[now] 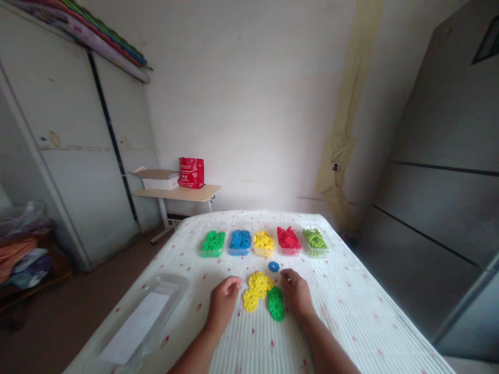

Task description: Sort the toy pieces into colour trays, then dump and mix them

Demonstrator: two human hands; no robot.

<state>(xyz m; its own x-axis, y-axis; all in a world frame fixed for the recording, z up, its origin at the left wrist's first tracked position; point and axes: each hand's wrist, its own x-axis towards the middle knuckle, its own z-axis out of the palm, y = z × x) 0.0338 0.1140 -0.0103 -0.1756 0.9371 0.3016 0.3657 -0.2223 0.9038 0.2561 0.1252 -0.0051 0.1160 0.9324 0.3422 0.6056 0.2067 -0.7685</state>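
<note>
My left hand [224, 300] is on the left of a cluster of yellow snowflake-shaped plastic discs [259, 285], its fingers curled together. Across from it, my right hand [297, 292] has its fingers curled in, close to a single blue disc [274, 266] and beside a green piece made of several notched discs [276, 304]. What either hand holds, if anything, is hidden or too small to make out. The yellow cluster lies flat on the cloth between both hands, its right side close to the green piece.
Farther back stand clear tubs of green [213, 241], blue [240, 240], yellow [264, 242], red [289, 240] and light green [315, 240] pieces. A clear plastic lid with white paper [137, 324] lies at the left. Behind are a red bag [191, 173] and an open box [159, 180].
</note>
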